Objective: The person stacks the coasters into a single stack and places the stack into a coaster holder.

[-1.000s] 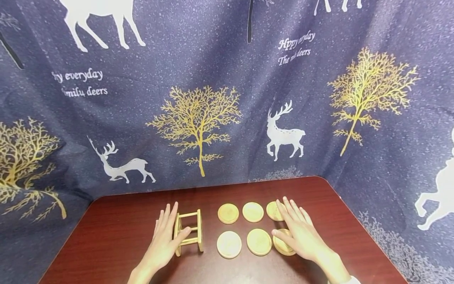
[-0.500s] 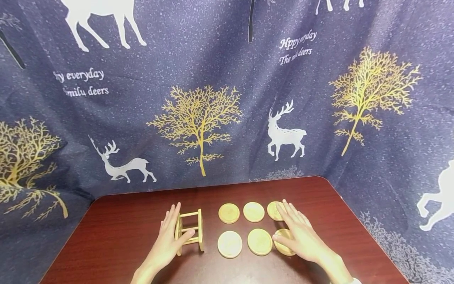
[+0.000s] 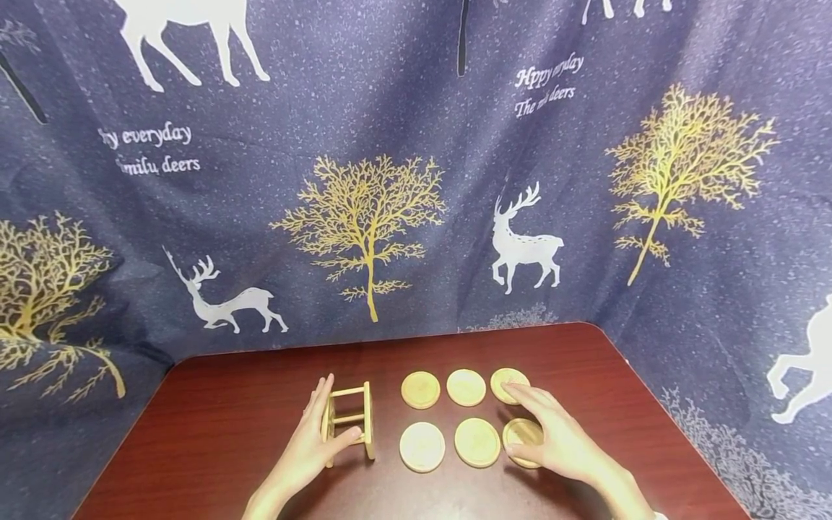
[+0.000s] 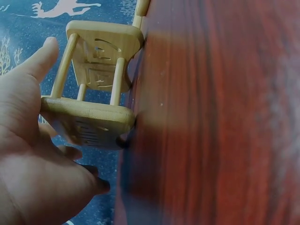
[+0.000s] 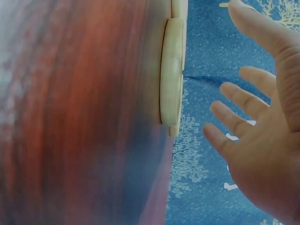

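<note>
A small light-wood rack [image 3: 367, 426], two slotted end panels joined by rods, stands on the table. My left hand [image 3: 304, 446] is around its left side, fingers extended along the left panel and thumb in front; whether it touches is unclear. In the left wrist view, the thumb reaches up beside the rack [image 4: 89, 110]. To the right lie several round wooden coasters in two rows. My right hand [image 3: 564, 439] hovers over the rightmost pair, the back coaster [image 3: 507, 381] and the front coaster [image 3: 523, 432], covering parts of them. The right wrist view shows its fingers apart from the coaster [image 5: 171, 70].
The back row also has a left coaster [image 3: 419, 390] and a middle coaster [image 3: 466, 388]. In front of them lie another left coaster [image 3: 422, 447] and middle coaster [image 3: 477, 442]. A patterned cloth [image 3: 403, 289] hangs behind the reddish-brown table [image 3: 208, 426].
My right hand's fingers have bent and drawn back from the back right coaster, showing more of it. The left hand has shifted slightly right, its thumb a little lower. Rack and coasters stay put.
</note>
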The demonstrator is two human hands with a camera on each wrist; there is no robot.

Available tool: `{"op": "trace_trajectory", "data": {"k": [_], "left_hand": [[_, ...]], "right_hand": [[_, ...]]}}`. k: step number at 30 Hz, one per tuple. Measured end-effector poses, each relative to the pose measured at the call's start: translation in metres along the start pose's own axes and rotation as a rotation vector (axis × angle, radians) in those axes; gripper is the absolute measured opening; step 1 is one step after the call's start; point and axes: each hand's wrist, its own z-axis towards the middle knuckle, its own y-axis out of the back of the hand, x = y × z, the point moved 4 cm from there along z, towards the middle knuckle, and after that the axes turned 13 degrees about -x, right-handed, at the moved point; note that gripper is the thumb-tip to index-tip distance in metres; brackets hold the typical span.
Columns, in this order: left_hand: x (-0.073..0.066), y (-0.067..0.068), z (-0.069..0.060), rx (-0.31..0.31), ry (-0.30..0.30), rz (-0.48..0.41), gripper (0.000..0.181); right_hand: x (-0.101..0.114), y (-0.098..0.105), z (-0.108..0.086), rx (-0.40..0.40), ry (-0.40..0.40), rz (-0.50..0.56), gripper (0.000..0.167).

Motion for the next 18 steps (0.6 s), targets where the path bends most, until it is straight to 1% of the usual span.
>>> {"op": "trace_trajectory", "data": {"k": [4, 7, 11, 14, 18], "left_hand": [[0.003, -0.002, 0.000, 0.010, 0.033, -0.017, 0.113], [0.006, -0.003, 0.000, 0.017, 0.051, -0.029, 0.117], [0.008, -0.004, 0.000, 0.024, 0.051, -0.042, 0.120], [0.010, -0.005, -0.001, 0.028, 0.049, -0.063, 0.119], [0.012, -0.006, -0.002, 0.027, 0.065, -0.092, 0.117]], "right_hand": [[-0.002, 0.000, -0.001, -0.012, 0.014, 0.007, 0.092], [-0.004, 0.000, -0.002, -0.006, 0.014, 0.024, 0.093], [-0.006, 0.000, -0.005, 0.008, 0.022, 0.036, 0.096], [-0.007, 0.000, -0.007, 0.009, 0.059, 0.037, 0.097], [-0.008, 0.000, -0.009, 0.005, 0.104, 0.051, 0.095]]}}
